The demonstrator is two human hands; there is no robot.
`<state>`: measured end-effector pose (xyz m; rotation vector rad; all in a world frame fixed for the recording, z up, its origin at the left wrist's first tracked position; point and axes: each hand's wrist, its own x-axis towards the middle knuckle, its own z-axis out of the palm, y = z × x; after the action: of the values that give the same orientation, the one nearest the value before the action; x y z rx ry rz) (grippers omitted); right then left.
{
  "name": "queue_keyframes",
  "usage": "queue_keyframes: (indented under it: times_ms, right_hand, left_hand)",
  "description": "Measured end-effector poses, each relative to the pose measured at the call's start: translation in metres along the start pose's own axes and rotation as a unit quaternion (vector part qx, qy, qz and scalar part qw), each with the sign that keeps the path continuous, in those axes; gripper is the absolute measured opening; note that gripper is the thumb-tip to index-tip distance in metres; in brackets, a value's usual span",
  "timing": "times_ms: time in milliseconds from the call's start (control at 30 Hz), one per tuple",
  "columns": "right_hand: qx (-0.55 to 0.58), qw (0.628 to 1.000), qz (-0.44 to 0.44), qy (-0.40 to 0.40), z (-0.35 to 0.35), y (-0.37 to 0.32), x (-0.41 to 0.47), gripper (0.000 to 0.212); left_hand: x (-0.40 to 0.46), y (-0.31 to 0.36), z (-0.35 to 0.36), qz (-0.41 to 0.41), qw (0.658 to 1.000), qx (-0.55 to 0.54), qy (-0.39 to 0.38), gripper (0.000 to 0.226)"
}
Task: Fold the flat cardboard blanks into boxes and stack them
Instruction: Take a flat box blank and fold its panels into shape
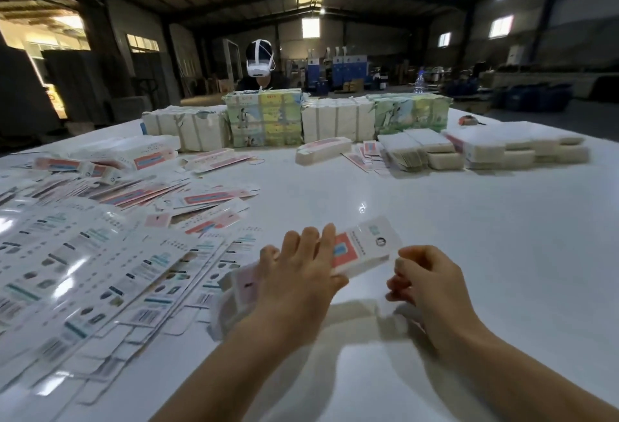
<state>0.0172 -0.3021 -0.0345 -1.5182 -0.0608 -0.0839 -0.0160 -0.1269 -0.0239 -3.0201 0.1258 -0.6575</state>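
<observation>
Our left hand [301,274] lies w/ straight fingers flat on a part-folded box [363,247], pinning it to the table [469,220], prob. so a flap can be tucked. Right hand [423,279], just right of that grip, is curled at the box's end; whether it pinches a flap we can't tell. Loose blanks [100,270] fan out left, within reach.

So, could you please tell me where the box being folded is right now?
In the head view, the box is low at centre, under the left hand, with the right hand just beside it above the white table.

Left hand [298,274] on box [363,247], right hand [425,279] curled beside, white table [435,207].
</observation>
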Motion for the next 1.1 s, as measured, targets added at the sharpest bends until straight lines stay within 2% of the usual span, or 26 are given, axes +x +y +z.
queue_keyframes:
  times_ms: [67,233,367,533,633,733,800,967,1100]
  right_hand:
    - [-0.014,0.998,-0.057,-0.012,0.002,-0.002,-0.005,0.017]
    - [-0.061,0.988,-0.134,-0.051,0.011,-0.003,-0.014,0.029]
    - [-0.067,0.985,-0.151,-0.051,0.011,-0.003,-0.014,0.010]
    - [-0.068,0.984,-0.149,-0.069,0.003,-0.003,-0.013,0.011]
    - [-0.038,0.987,-0.131,-0.086,0.002,-0.003,-0.011,0.031]
    - [0.050,0.983,-0.076,-0.162,-0.001,-0.002,-0.008,0.055]
    - [0.027,0.980,-0.092,-0.173,0.000,-0.001,-0.009,0.048]
    - [-0.056,0.980,-0.167,-0.091,0.004,0.005,-0.013,0.032]
    - [-0.104,0.978,-0.151,-0.101,0.006,0.007,-0.016,0.028]
  left_hand:
    - [-0.002,-0.001,0.001,-0.002,1.000,-0.005,0.000,0.075]
    - [-0.004,0.000,0.001,-0.014,1.000,-0.016,0.019,0.067]
    - [-0.006,0.014,-0.002,0.008,0.999,-0.042,0.024,0.068]
    - [-0.008,0.016,-0.004,0.015,0.998,-0.052,0.028,0.065]
    - [-0.010,0.018,-0.007,0.023,0.997,-0.063,0.037,0.063]
    - [-0.011,0.021,-0.009,0.040,0.997,-0.049,0.039,0.069]
    - [-0.010,0.020,-0.008,0.038,0.998,-0.039,0.024,0.071]
    - [-0.010,0.017,0.000,0.024,0.999,-0.033,0.017,0.066]
    - [-0.012,0.018,0.003,0.021,1.000,-0.016,0.002,0.064]
